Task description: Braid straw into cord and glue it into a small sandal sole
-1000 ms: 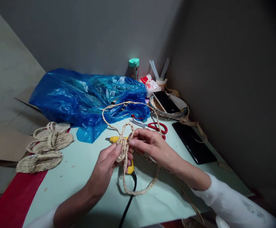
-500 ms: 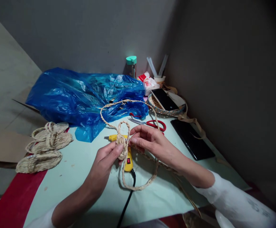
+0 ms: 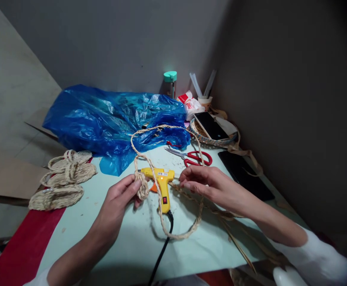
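My left hand pinches a small flat sole-like coil of braided straw cord between thumb and fingers. From the coil a long tail of the same cord loops up over the blue bag and round to the front. A yellow hot glue gun lies on the table just right of the coil, its nozzle pointing left behind it and its small light lit. My right hand is beside the gun's rear end, near the clear glue stick. Its fingers are loosely bent and apart, with nothing visible in them.
Several woven straw slipper shapes lie at the left. A blue plastic bag covers the back. Red-handled scissors, a black tablet-like device and a basket with a phone are at the right. A black cable runs forward.
My left hand has carried the coil left, off the glue gun, which now shows fully. My right hand has let go of the cord and moved right to the gun's rear. The view has shifted slightly.
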The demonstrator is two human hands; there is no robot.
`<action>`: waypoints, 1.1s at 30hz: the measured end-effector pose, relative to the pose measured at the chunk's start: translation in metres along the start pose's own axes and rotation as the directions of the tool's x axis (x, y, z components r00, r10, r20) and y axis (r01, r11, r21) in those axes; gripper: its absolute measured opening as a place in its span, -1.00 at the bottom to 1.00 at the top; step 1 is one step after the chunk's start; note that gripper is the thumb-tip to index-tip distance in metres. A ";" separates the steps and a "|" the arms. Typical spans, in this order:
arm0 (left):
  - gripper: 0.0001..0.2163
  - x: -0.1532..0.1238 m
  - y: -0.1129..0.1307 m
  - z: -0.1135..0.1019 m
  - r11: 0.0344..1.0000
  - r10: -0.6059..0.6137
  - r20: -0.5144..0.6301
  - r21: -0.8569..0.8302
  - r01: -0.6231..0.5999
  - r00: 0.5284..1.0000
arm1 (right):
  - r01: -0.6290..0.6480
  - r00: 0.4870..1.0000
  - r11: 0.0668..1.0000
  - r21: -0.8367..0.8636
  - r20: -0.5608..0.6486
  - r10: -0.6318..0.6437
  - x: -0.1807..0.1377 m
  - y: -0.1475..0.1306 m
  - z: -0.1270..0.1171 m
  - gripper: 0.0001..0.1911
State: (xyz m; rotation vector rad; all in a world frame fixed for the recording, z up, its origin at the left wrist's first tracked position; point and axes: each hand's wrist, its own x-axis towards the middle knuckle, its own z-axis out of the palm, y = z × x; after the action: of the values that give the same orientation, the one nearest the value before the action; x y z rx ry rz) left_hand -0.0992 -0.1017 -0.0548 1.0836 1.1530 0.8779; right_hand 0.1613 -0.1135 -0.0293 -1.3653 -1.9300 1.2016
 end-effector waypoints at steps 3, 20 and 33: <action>-0.81 -0.003 -0.001 -0.011 1.000 -0.004 -0.041 0.014 0.004 0.999 | -0.003 1.000 0.996 -0.094 0.016 0.004 -0.003 0.003 0.001 -0.83; -0.66 -0.007 -0.004 -0.057 0.865 -0.043 -0.083 0.496 0.079 0.996 | -0.025 0.991 0.963 -0.269 0.121 0.059 0.000 -0.004 0.010 -0.70; -0.69 -0.006 0.024 -0.076 0.421 0.402 -0.090 0.902 -0.097 0.911 | 0.024 0.988 0.977 -0.214 -0.142 -0.055 0.013 -0.010 -0.015 -0.75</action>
State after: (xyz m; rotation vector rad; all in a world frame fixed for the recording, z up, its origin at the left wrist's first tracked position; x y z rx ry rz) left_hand -0.1747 -0.0859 -0.0341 2.1078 1.8310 0.6366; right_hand 0.1625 -0.0969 -0.0144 -1.4700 -2.0135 0.8697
